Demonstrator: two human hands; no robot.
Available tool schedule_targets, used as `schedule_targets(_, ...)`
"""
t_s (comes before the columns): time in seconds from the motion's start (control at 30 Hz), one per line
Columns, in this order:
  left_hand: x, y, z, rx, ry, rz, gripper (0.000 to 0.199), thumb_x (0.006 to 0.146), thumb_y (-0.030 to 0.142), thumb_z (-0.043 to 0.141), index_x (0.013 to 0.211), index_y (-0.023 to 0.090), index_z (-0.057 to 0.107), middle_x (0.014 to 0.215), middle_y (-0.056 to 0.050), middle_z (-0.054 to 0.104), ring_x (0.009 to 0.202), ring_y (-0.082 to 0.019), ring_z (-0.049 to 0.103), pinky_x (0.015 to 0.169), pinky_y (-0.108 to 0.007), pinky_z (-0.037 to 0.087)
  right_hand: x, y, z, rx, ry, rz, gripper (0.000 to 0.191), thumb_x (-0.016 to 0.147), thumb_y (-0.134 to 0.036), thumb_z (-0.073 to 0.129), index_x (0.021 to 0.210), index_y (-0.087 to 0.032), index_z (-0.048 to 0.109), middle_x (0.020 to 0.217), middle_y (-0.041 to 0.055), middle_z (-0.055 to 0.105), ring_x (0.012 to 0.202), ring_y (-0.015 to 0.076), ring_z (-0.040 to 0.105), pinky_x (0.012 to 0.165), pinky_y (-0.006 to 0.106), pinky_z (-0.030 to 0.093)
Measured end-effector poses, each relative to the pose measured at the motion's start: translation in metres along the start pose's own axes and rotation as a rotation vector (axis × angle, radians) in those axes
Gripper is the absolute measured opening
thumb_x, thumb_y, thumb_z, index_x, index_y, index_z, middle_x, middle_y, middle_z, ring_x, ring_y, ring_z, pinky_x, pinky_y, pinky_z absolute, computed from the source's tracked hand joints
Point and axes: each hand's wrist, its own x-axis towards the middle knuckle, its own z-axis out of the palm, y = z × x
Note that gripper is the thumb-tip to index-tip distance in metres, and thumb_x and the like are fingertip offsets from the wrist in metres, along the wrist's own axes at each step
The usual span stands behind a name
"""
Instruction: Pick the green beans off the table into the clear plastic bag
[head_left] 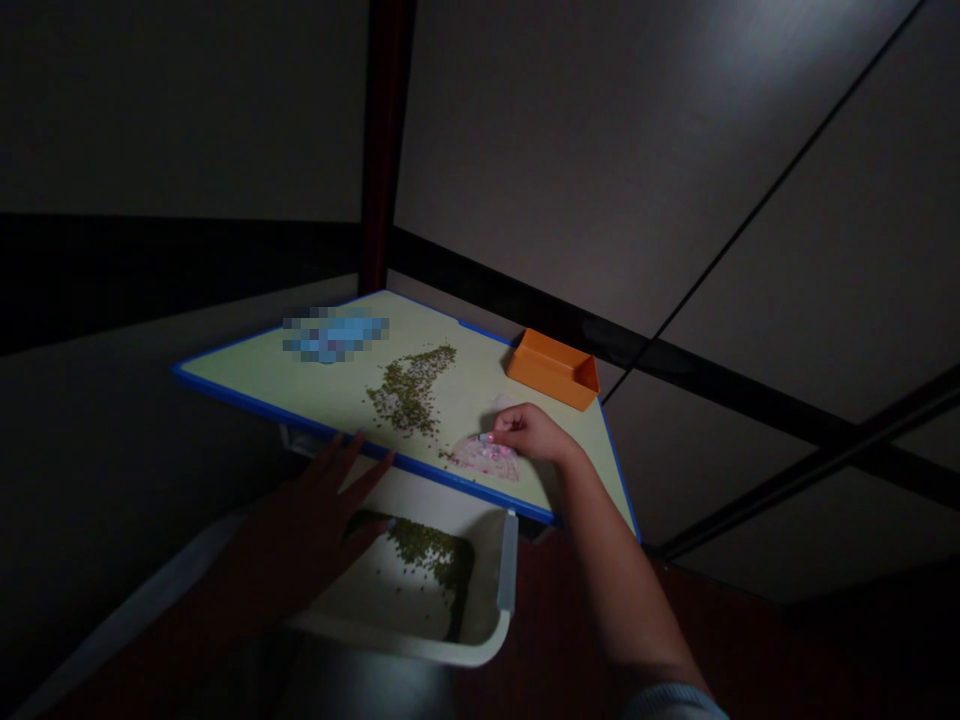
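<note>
- While your left hand splays its fingers, your right hand pinches at a pink patterned sheet, hold unclear.
- Seemingly part-done: small greenish grains lie on the cream, blue-edged tabletop, others in the white plastic bin.

Dim room. Grey panelled wall at right, dark band across it, soft gleam near top. Dark red post in corner. Reddish floor below. Pale worktop, blue-edged, near walls.
</note>
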Motion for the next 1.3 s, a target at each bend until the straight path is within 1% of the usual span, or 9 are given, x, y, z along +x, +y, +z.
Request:
schedule_targets(0.23,0.002,0.001,-0.003,-0.014,-0.019,-0.014,0.064,0.086,0.058,0.047,0.143,0.028,0.045,0.155,-0.014,0.038,0.142,-0.037,0.036,0.102,-0.054,0.046,0.001,-0.001,0.003,-0.015,0.007,-0.01,0.05,0.065,-0.061,0.076,0.058,-0.015,0.056,0.05,-0.004,0.05,0.049,0.008,0.041,0.05,0.023,0.028)
schedule_targets(0.4,0.001,0.001,-0.003,-0.023,-0.022,-0.021,0.064,0.086,0.059,0.047,0.142,0.029,0.046,0.155,-0.014,0.038,0.143,-0.038,0.034,0.101,-0.054,0.046,0.002,-0.002,0.006,-0.005,-0.016,-0.036,0.053,0.065,-0.064,0.073,0.057,-0.016,0.054,0.049,-0.0043,0.049,0.049,0.0081,0.041,0.05,0.023,0.028)
schedule_targets(0.6,0.0,0.0,0.0,-0.027,-0.017,-0.019,0.064,0.086,0.058,0.047,0.143,0.028,0.045,0.157,-0.013,0.035,0.143,-0.038,0.034,0.103,-0.054,0.044,-0.001,-0.006,0.004,0.032,-0.036,-0.017,0.052,0.063,-0.062,0.077,0.059,-0.015,0.056,0.048,-0.005,0.05,0.046,0.0067,0.039,0.048,0.022,0.028)
schedule_targets(0.77,-0.001,-0.001,0.0,-0.021,-0.026,-0.03,0.065,0.086,0.06,0.047,0.144,0.029,0.044,0.158,-0.012,0.033,0.144,-0.037,0.033,0.103,-0.053,0.045,-0.001,-0.005,0.002,0.048,-0.034,-0.023,0.051,0.062,-0.062,0.077,0.059,-0.015,0.056,0.048,-0.0053,0.05,0.046,0.0066,0.039,0.048,0.022,0.028)
schedule_targets(0.97,-0.001,-0.001,0.002,-0.023,-0.015,-0.008,0.067,0.086,0.061,0.046,0.145,0.029,0.042,0.158,-0.013,0.033,0.144,-0.038,0.032,0.102,-0.054,0.046,-0.001,-0.001,-0.002,0.041,-0.071,-0.019,0.049,0.064,-0.059,0.077,0.059,-0.015,0.057,0.049,-0.0048,0.053,0.047,0.0068,0.042,0.049,0.022,0.031)
schedule_targets(1.07,-0.001,-0.002,0.004,-0.007,-0.02,-0.012,0.068,0.086,0.062,0.045,0.146,0.029,0.041,0.157,-0.014,0.033,0.143,-0.038,0.033,0.1,-0.054,0.048,-0.003,0.001,-0.004,0.033,-0.139,0.024,0.045,0.065,-0.056,0.078,0.061,-0.015,0.059,0.05,-0.004,0.055,0.047,0.007,0.045,0.049,0.022,0.033)
schedule_targets(1.17,-0.001,-0.003,0.005,-0.003,-0.021,-0.003,0.067,0.086,0.062,0.045,0.145,0.029,0.041,0.157,-0.015,0.033,0.143,-0.038,0.033,0.102,-0.055,0.046,-0.004,0.001,-0.007,0.028,-0.19,0.061,0.044,0.067,-0.054,0.078,0.061,-0.015,0.06,0.049,-0.0031,0.057,0.045,0.0069,0.045,0.048,0.021,0.033)
schedule_targets(1.3,0.0,-0.002,0.002,-0.009,-0.018,0.004,0.068,0.086,0.061,0.046,0.144,0.027,0.043,0.157,-0.015,0.034,0.143,-0.038,0.033,0.105,-0.054,0.044,-0.005,-0.001,-0.007,0.049,-0.187,0.059,0.044,0.066,-0.054,0.079,0.062,-0.014,0.061,0.05,-0.0017,0.06,0.044,0.0071,0.047,0.047,0.021,0.034)
